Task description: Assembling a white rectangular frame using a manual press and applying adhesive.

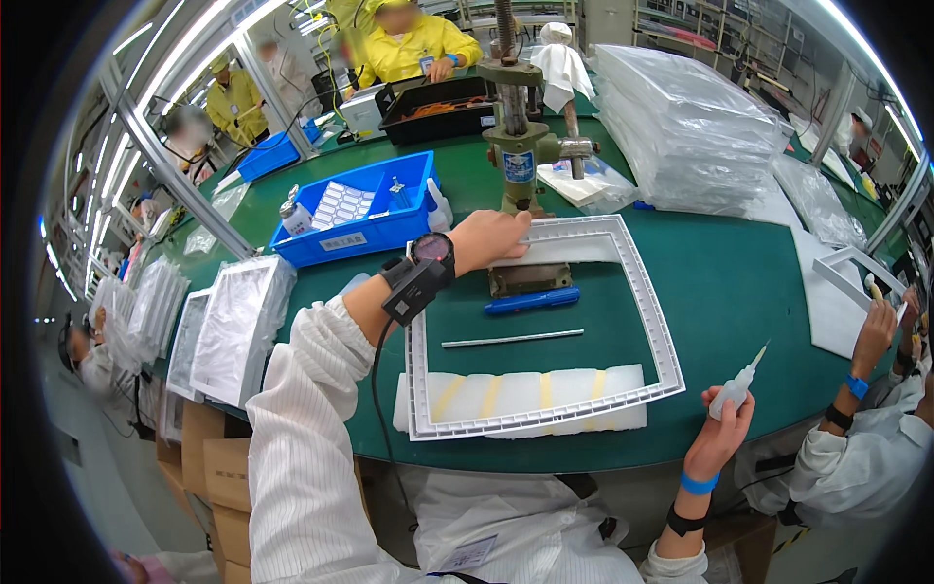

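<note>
Right hand (725,419) fingers grip glue bottle (736,386) | left hand (491,237) flat on white frame (665,355)

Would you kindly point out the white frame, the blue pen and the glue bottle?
white frame (664,343): head view, on its right side bar.
blue pen (532,301): head view, middle of its barrel.
glue bottle (735,392): head view, on its body, in the right hand.

The left hand (491,238) covers part of the far edge of the white frame (642,292), and its fingertips are hidden against the base of the press (520,146). The press's top is cut off by the upper edge. The foam pad (525,394) lies partly under the frame's near rail. The blue bin (365,229) holds small items too tiny to tell. The right hand (725,428) hides the lower part of the squeeze bottle (736,389).
</note>
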